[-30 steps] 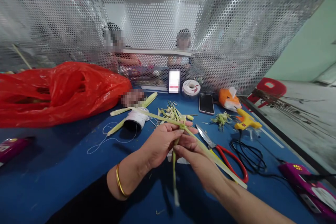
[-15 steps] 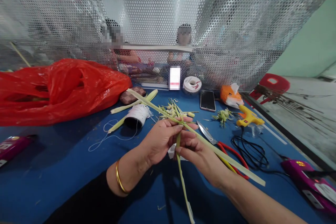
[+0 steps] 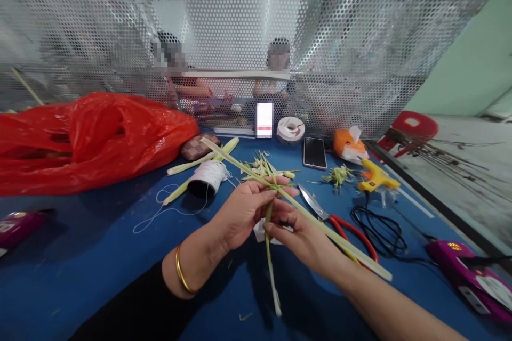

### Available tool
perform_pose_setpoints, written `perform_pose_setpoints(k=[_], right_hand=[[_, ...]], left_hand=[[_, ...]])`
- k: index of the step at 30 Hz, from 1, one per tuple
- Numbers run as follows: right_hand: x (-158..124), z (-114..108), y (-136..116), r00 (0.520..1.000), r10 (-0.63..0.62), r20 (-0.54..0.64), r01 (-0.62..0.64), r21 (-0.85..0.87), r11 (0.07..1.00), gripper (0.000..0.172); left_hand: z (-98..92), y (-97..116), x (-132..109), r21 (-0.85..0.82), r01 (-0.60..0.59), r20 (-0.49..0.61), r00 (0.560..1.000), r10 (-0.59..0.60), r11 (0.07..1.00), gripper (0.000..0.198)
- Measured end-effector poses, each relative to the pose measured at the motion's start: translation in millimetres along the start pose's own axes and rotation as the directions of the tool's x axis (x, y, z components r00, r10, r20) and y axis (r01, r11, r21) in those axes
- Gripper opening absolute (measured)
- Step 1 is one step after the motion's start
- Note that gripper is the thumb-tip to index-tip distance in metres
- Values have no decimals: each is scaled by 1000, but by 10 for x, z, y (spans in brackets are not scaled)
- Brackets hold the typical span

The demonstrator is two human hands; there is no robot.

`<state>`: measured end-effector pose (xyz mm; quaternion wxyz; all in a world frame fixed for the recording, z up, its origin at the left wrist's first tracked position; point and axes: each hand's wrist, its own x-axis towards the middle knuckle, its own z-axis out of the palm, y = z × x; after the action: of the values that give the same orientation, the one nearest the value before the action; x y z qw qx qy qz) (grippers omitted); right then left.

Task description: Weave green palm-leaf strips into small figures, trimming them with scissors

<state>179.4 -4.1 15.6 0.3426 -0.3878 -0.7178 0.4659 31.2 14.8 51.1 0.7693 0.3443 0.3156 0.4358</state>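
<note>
My left hand (image 3: 248,208), with a gold bangle at its wrist, pinches pale green leaf strips where they cross. One long leaf strip (image 3: 340,240) runs slantwise through the crossing, from upper left to lower right. Another strip (image 3: 270,256) hangs down toward me, and my right hand (image 3: 290,224) is closed on its upper part, thumb on top. The fingers of both hands almost meet, hiding part of the crossing. Behind them lies a heap of leaf scraps (image 3: 260,168). Red-handled scissors (image 3: 316,205) lie just right of my hands, partly under the long strip.
Left stand a red plastic bag (image 3: 100,144), a thread spool (image 3: 210,176) and a checked pouch (image 3: 200,146). Right are a phone (image 3: 314,153), ribbon roll (image 3: 291,130), yellow glue gun (image 3: 378,177) and its black cord (image 3: 380,234). Two people sit behind the perforated metal screen (image 3: 240,16).
The hanging strip's lower end has swung up and left. The long strip's lower right end has shifted slightly left. Both hands keep their grip, and the view has shifted a little.
</note>
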Motion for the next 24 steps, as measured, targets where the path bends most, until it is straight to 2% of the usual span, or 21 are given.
perform_pose_setpoints(k=[2,3,4,6,7,8,10,12,13,15,18,24], right_hand=[[39,-105,5,1000,-8,21,10,-88,996,10],[60,-171,8,999,-6,-32,1,-154,988,9],[79,-241,8,989,-9,-145,-24,-225,974,9],[109,-370,-4,913,-67,-402,-60,-295,954,12],[119,-418,-19,874,-86,-479,-61,-283,957,15],[125,-450,-39,858,-82,-507,-51,-245,968,19],[127,-459,-82,898,-8,-441,-41,-102,994,31],[120,-412,-114,951,104,-293,-79,94,992,39],[116,-378,-122,961,150,-233,-103,200,974,39],[109,-314,-121,957,217,-192,-126,398,909,33],[105,-267,-99,933,246,-263,-75,526,847,27],[102,-242,-79,887,222,-405,-18,450,893,22]], left_hand=[[5,3,-1,33,-13,11,1000,13,999,21],[7,4,-1,56,-22,23,1000,21,998,21],[8,4,-2,80,-29,40,999,26,996,22],[5,0,-4,130,-21,84,996,11,991,24],[0,-5,-6,154,-5,107,994,-12,988,26],[-6,-13,-7,179,18,127,991,-41,984,27],[-21,-33,-9,230,61,154,983,-98,971,28],[-30,-53,-11,278,80,163,978,-129,957,27],[-29,-62,-13,302,83,160,978,-136,950,26],[-19,-73,-18,346,87,143,979,-145,934,24],[11,-77,-25,387,86,98,986,-134,918,20],[35,-76,-26,388,136,61,983,-172,912,21]])
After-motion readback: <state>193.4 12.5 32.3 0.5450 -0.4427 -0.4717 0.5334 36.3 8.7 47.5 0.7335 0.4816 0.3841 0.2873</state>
